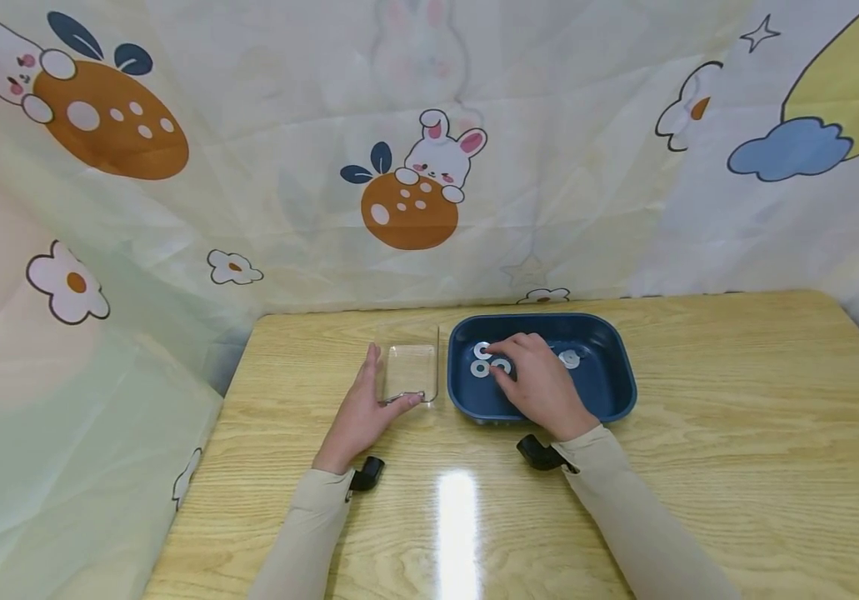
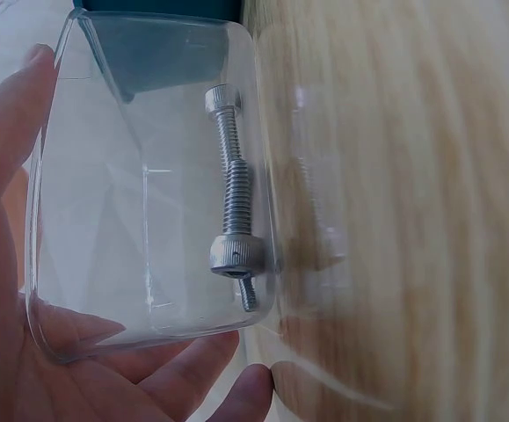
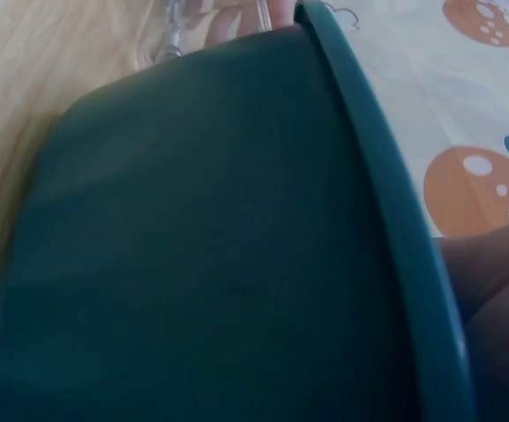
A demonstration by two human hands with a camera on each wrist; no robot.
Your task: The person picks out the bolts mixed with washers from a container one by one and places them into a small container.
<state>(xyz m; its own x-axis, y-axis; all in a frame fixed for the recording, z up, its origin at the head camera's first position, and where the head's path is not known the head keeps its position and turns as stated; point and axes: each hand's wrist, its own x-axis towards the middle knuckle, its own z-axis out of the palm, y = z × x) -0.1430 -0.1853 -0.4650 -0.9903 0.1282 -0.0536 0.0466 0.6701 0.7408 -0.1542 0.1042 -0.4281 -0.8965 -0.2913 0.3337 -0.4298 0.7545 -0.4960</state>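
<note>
My left hand [image 1: 362, 417] rests against a clear plastic box [image 1: 432, 354], its fingers along the left side and its thumb at the front wall. Inside that box lie socket head bolts [image 2: 236, 198]; two knurled heads and a further threaded end show. The right hand [image 1: 541, 383] reaches into a dark blue tray [image 1: 616, 400]. Its thumb and index finger stand apart, with the fingertips right at a group of three flat washers [image 1: 480, 368]. In the right wrist view the tray wall [image 3: 219, 229] hides the fingertips.
More washers [image 1: 569, 358] lie bunched in the right half of the tray. Box and tray stand side by side on a wooden table [image 1: 744, 433], close to its back edge. A printed cloth [image 1: 287, 167] hangs behind the table and along its left side.
</note>
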